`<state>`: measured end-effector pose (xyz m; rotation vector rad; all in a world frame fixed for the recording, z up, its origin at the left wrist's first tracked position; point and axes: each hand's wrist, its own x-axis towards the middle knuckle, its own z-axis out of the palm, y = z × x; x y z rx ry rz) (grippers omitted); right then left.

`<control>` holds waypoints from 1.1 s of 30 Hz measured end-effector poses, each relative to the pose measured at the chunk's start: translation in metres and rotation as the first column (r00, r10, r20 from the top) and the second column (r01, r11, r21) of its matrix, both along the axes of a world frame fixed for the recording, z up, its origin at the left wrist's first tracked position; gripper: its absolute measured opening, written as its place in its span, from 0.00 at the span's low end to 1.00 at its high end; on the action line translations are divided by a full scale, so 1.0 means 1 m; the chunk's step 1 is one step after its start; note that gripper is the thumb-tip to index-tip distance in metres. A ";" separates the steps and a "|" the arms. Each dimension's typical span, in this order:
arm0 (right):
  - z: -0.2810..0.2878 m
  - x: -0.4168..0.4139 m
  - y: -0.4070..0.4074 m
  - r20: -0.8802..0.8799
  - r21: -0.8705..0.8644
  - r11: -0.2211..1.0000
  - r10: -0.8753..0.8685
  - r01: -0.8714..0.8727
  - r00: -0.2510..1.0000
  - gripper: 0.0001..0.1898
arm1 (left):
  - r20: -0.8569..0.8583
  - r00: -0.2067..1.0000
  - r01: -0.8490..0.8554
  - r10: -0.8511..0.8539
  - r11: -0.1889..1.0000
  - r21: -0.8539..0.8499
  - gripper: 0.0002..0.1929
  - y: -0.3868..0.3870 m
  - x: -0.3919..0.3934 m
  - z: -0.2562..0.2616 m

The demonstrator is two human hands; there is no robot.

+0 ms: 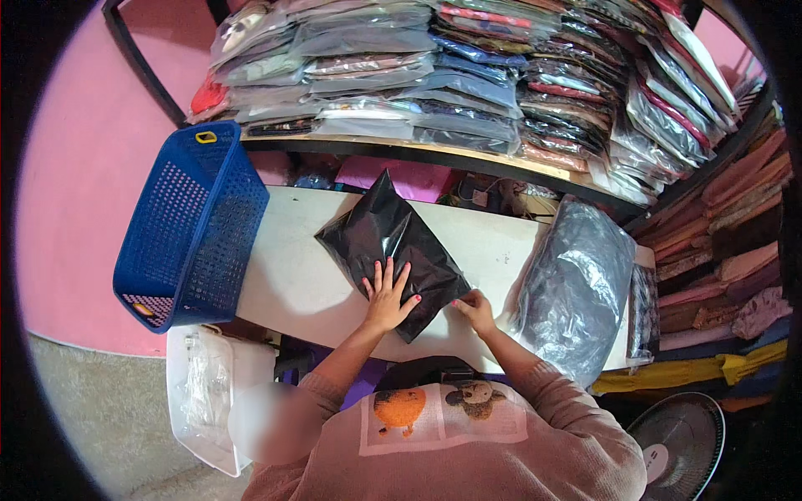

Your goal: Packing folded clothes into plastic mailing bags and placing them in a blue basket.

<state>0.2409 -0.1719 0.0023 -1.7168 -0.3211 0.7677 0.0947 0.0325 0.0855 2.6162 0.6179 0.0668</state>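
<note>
A glossy black plastic mailing bag [401,238] lies at a slant on the white tabletop [301,250]. Its surface is creased, and whatever is inside is hidden. My left hand [387,304] rests palm down on the lower part of the bag, fingers spread. At the bag's right corner, my right hand [476,311] has its thumb and fingers bent together and pinches the edge. To the right of that hand sits a large bundle wrapped in clear plastic [573,282], dark inside.
A blue perforated plastic basket [219,250] stands at the table's left end, above a white plastic bin [200,388] holding clear plastic. Behind, a shelf [401,145] carries stacks of bagged garments [369,69]. Folded fabrics [733,263] and a fan [680,444] are at right.
</note>
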 end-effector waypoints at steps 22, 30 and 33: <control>0.027 -0.003 0.092 0.666 -0.013 0.995 0.085 -0.103 0.741 0.10 | 0.512 0.852 0.173 -0.108 0.982 -0.080 0.06 -0.030 0.096 0.054; -0.023 0.044 0.107 0.289 -0.038 0.966 -0.234 0.255 0.928 0.11 | 0.449 0.862 0.320 -0.235 0.939 -0.123 0.16 -0.042 0.087 0.045; -0.041 0.056 0.100 0.123 -0.112 0.903 -0.402 0.415 0.907 0.12 | 0.474 0.864 0.209 -0.169 0.977 -0.033 0.22 -0.038 0.068 0.051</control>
